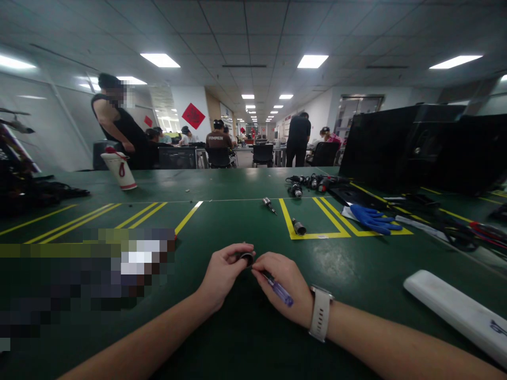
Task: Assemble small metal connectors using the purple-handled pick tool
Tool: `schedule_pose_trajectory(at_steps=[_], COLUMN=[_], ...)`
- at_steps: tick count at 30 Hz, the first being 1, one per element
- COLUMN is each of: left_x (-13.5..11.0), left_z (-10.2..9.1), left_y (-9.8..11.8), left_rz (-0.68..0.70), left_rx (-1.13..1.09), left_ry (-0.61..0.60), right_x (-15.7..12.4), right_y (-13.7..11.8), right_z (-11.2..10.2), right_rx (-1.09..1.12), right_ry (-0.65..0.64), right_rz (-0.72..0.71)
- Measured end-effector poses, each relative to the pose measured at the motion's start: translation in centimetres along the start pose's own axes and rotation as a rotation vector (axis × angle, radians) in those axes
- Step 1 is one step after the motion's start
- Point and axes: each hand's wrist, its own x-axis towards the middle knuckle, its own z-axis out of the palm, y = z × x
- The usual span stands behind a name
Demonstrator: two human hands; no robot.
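A small dark round part (247, 258) was pinched between the thumb and curled fingers of the left hand (222, 274), just above the green bench (222, 216). The right hand (285, 285) was positioned immediately to the right of the part and was closed in a pinch on a purple-handled screwdriver (280, 293). The shaft end was directed at the part, while the handle was angled back toward the wrist. Whether the tip was in contact with the part could not be determined. The fingertips of the two hands were nearly touching at the part. A white wristwatch (320, 312) was worn on the right wrist.

Beyond the part and slightly to its right, a short metal cylinder (299, 227) was laid inside a yellow-taped square (285, 221). A second small tool (269, 205) was laid just beyond that square. Farther right of the part, a blue glove (372, 219) was placed on the bench. A long white flat object (455, 311) was set well apart from the part, at the near right.
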Motion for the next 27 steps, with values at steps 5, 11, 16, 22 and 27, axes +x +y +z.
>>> schedule_pose_trajectory(at_steps=[5, 11, 16, 22, 27], left_x=[0.0, 0.0, 0.0, 0.2, 1.1], left_z=[0.0, 0.1, 0.0, 0.0, -1.2], left_y=[-0.2, -0.4, -0.6, 0.1, 0.6], left_rz=[0.018, 0.059, 0.061, -0.042, -0.030], left_rx=[0.005, 0.032, 0.048, -0.009, -0.104], left_ry=[-0.018, -0.023, -0.005, 0.081, 0.193], right_x=[0.2, 0.3, 0.3, 0.3, 0.1], right_y=[-0.5, -0.9, -0.5, 0.0, 1.0], right_z=[-0.1, 0.1, 0.3, -0.7, -2.0], right_rx=[-0.058, -0.145, -0.066, 0.458, 0.871], right_ry=[-0.016, 0.001, -0.001, -0.020, -0.383], right_rz=[0.011, 0.013, 0.021, 0.409, 0.573])
